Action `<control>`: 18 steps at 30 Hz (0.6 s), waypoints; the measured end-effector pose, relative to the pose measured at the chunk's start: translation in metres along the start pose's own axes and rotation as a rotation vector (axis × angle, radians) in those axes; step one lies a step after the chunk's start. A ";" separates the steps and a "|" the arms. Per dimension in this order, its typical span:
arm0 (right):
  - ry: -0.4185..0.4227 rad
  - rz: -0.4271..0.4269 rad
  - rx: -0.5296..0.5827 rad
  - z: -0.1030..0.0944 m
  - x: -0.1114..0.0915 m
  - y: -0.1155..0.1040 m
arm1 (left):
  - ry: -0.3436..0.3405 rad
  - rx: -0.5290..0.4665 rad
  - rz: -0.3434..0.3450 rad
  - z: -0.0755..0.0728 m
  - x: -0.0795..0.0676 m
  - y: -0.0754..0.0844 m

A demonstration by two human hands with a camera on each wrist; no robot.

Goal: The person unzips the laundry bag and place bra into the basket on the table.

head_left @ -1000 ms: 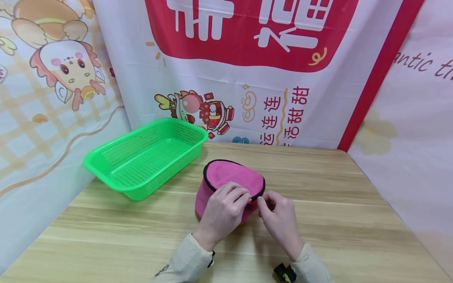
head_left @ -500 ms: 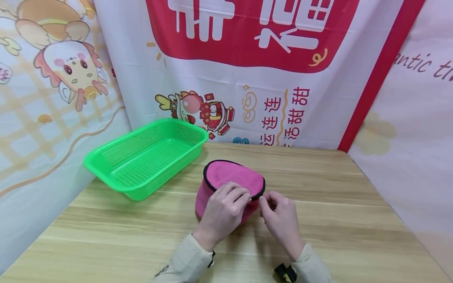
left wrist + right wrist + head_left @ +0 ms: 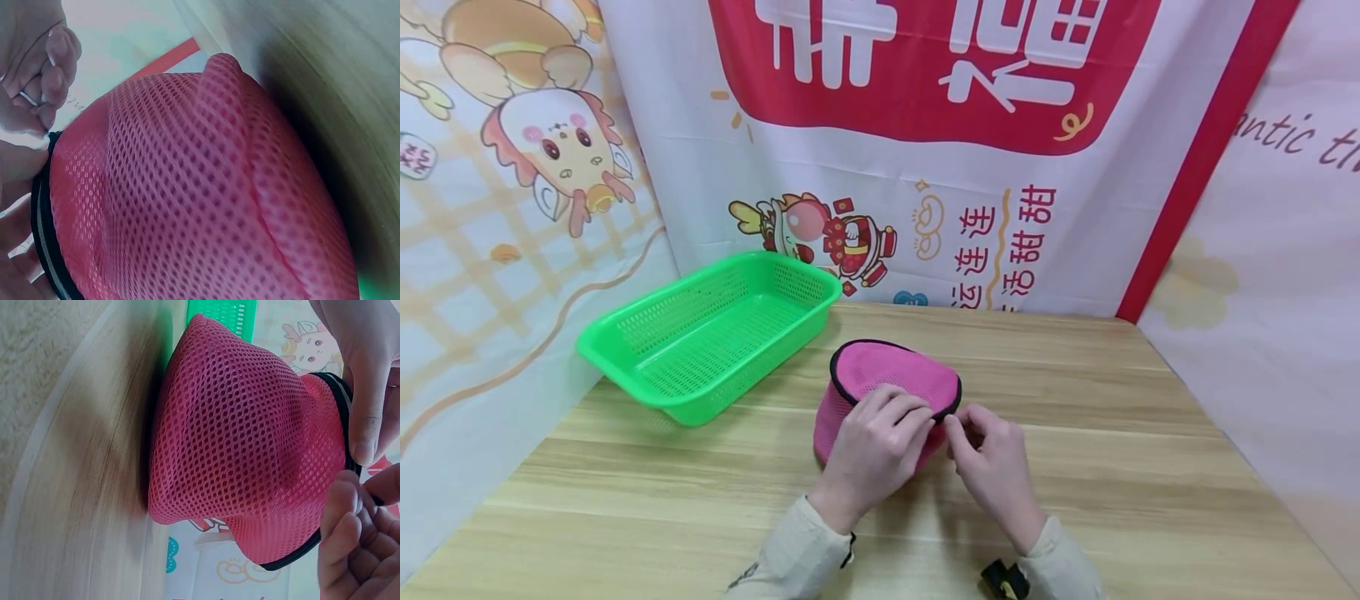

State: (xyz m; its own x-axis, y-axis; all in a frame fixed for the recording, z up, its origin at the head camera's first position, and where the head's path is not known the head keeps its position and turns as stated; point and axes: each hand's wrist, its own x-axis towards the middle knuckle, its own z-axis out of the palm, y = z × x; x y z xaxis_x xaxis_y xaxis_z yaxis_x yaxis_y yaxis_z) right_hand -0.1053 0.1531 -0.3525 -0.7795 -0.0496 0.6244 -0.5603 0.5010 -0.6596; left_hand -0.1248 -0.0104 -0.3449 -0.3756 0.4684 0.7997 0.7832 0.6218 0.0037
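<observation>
A pink mesh bag (image 3: pixel 898 365) with a black zipper edge (image 3: pixel 340 403) round its lid stands on the table, its side slightly creased. My left hand (image 3: pixel 876 442) lies over the near side and pinches the zipper edge between thumb and fingers. Right beside it, my right hand (image 3: pixel 996 458) pinches at the same edge with thumb and forefinger, the other fingers curled in. In the right wrist view a small black bit (image 3: pixel 377 500) shows between the right fingers, likely the zipper pull. The bag's contents are hidden.
A green perforated plastic basket (image 3: pixel 760 358) sits at the back left of the wooden table (image 3: pixel 1112 467). Printed cloths hang behind and on both sides. A black strap piece (image 3: pixel 1004 578) lies by the right cuff.
Both hands keep their hold at the bag's edge, with only a tiny shift of the right fingertips. The printed cloth on the left has drifted slightly to the right.
</observation>
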 end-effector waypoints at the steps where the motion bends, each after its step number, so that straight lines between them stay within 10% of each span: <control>1: -0.005 -0.035 0.008 0.000 0.000 0.000 | -0.007 -0.007 0.004 0.000 0.000 0.000; 8: -0.013 -0.212 0.041 0.001 0.000 0.001 | -0.017 -0.004 0.036 -0.001 0.001 0.000; 18: -0.020 -0.146 -0.007 0.001 0.000 0.003 | -0.002 0.001 0.044 -0.001 0.000 -0.001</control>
State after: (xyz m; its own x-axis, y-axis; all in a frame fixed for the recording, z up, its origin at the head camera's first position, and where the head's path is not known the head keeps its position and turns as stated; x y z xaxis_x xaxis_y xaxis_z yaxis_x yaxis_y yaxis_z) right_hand -0.1072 0.1536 -0.3555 -0.6955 -0.1398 0.7048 -0.6661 0.4934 -0.5594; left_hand -0.1253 -0.0120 -0.3437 -0.3414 0.4965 0.7981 0.7987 0.6008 -0.0321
